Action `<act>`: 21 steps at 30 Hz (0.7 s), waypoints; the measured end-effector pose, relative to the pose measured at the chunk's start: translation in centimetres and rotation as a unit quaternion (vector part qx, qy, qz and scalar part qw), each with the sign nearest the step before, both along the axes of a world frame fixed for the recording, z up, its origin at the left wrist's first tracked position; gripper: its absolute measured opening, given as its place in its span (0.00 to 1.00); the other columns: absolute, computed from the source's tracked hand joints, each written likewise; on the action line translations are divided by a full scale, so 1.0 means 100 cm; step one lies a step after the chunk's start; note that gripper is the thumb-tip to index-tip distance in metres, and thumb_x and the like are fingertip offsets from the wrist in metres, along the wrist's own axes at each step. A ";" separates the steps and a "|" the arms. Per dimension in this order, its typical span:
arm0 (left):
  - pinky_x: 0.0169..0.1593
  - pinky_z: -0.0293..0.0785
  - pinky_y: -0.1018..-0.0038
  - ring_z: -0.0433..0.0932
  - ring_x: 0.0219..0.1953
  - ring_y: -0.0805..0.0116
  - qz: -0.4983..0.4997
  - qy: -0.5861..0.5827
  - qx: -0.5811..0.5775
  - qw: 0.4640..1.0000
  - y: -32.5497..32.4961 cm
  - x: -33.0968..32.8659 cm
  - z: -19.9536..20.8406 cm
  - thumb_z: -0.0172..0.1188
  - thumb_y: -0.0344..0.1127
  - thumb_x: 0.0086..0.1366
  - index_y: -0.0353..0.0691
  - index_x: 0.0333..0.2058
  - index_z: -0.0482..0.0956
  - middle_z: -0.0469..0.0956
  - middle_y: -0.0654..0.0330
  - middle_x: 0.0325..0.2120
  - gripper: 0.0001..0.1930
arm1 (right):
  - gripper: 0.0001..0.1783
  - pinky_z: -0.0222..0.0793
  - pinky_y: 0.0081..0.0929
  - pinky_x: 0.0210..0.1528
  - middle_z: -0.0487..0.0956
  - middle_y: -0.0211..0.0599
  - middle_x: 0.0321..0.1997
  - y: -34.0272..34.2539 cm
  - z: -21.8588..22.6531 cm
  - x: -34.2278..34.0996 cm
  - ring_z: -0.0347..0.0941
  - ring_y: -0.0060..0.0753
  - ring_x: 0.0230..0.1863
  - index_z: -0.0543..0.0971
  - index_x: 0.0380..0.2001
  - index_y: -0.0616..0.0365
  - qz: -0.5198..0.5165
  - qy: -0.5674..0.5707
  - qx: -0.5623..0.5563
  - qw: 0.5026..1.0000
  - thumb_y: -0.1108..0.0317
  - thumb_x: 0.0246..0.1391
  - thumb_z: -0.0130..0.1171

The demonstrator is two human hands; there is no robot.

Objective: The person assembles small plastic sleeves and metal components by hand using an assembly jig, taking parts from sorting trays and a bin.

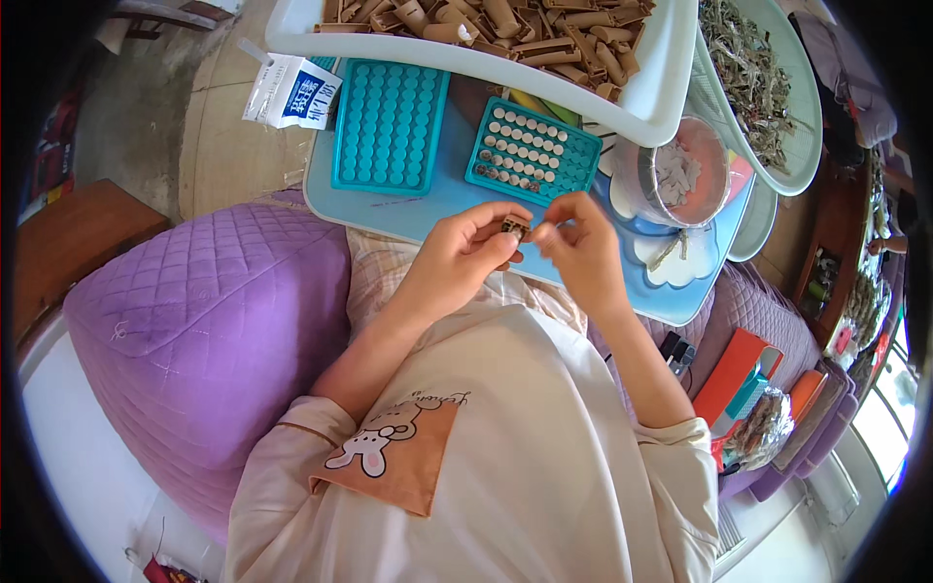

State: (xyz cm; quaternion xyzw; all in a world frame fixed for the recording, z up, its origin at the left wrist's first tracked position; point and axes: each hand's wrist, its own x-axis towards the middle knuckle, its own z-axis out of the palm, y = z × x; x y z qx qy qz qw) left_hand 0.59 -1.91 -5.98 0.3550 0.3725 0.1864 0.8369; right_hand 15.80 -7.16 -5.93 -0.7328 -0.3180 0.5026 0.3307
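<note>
Above the near edge of the blue table, my left hand (462,255) is closed in a pinch around a small brown piece with dark patches (515,226). My right hand (583,248) meets it from the other side, thumb and fingers pressed together; what they pinch, if anything, is too small and blurred to name. Just beyond both hands lies a small teal tray (583,160) of round wells, with rows of white discs in part of it, some of them dark-specked. A larger teal tray (437,126) with round wells sits to its left.
Brown curved, tube-like pieces fill a white bin (437,53) at the back. A clear bucket (724,180) with white scraps and a pale green basket (802,155) of dried strands stand right. A white drink carton (277,92) is back left; a purple quilted seat (214,291) lies left.
</note>
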 end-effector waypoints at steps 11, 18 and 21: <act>0.33 0.71 0.80 0.72 0.30 0.75 0.008 -0.006 -0.058 0.998 0.012 -0.005 0.003 0.44 0.29 0.57 0.37 0.39 0.68 0.72 0.60 0.31 0.11 | 0.12 0.63 0.28 0.22 0.71 0.38 0.20 0.029 -0.042 0.012 0.69 0.31 0.19 0.66 0.24 0.62 -0.025 -0.323 0.112 0.939 0.75 0.36 0.58; 0.32 0.69 0.83 0.73 0.29 0.77 -0.014 -0.007 -0.063 0.998 0.017 -0.011 0.017 0.47 0.34 0.59 0.38 0.42 0.68 0.73 0.61 0.33 0.12 | 0.05 0.65 0.17 0.24 0.73 0.35 0.22 0.017 0.007 -0.001 0.70 0.24 0.22 0.73 0.24 0.63 -0.024 -0.236 0.222 0.946 0.80 0.38 0.55; 0.32 0.70 0.83 0.73 0.29 0.77 -0.013 -0.006 -0.040 0.999 0.013 -0.012 0.020 0.47 0.34 0.60 0.36 0.42 0.67 0.73 0.61 0.32 0.13 | 0.06 0.66 0.19 0.23 0.73 0.35 0.24 0.011 0.032 -0.016 0.70 0.27 0.21 0.74 0.22 0.61 0.026 -0.221 0.305 0.926 0.80 0.35 0.57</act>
